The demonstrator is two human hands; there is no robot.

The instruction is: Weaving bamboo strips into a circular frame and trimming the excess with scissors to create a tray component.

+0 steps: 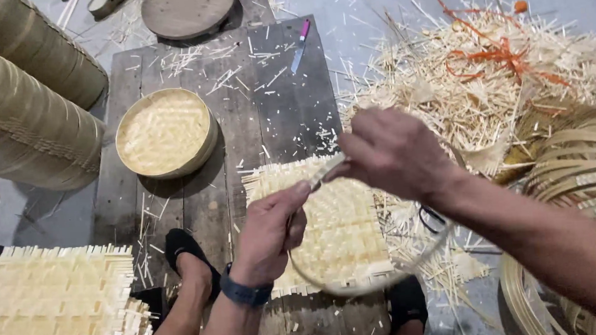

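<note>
Both hands, left (269, 230) and right (388, 151), pinched shut on bamboo hoop (360, 286) above woven mat (336, 234).

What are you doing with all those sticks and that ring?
A person sits over a dark wooden board and holds a thin bamboo ring with both hands above a square woven mat. The left hand pinches the ring near its top, and the right hand grips it just beside that spot. A finished round tray lies on the board, a small knife farther off. Bamboo scraps are piled to the right, more woven mats to the left.
</note>
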